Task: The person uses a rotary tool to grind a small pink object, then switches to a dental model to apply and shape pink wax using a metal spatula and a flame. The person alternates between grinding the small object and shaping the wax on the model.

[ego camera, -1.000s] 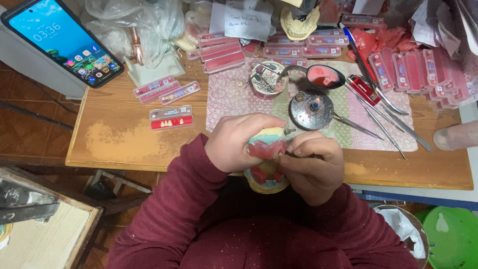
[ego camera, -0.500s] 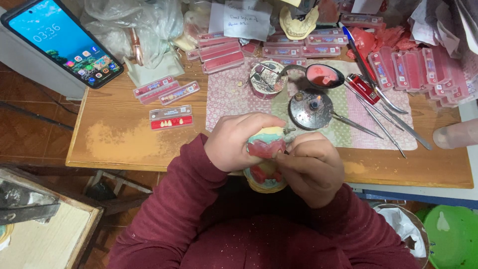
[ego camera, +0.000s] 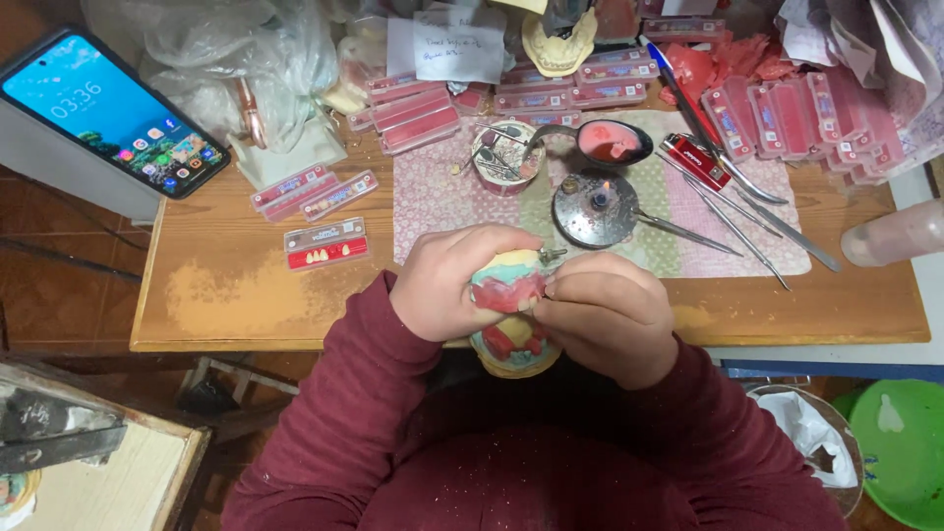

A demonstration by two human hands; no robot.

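Both of my hands meet at the near edge of the wooden table (ego camera: 226,295), around a dental model (ego camera: 511,315) of pale plaster with red-pink wax rims. My left hand (ego camera: 447,280) grips its upper part from the left. My right hand (ego camera: 610,310) closes on it from the right, fingertips pressed against the red wax. The lower half of the model shows below my hands. Whether my right hand also holds a small tool is hidden.
On a patterned cloth (ego camera: 442,197) stand a small burner (ego camera: 595,208), a spoon of pink wax (ego camera: 610,143), a small tin (ego camera: 503,157) and several metal instruments (ego camera: 728,211). Red tooth cards (ego camera: 324,244), a phone (ego camera: 108,108), plastic bags and a green bowl (ego camera: 900,447) surround it.
My hands have stayed on the dental model, only shifting very slightly; nothing else has moved.
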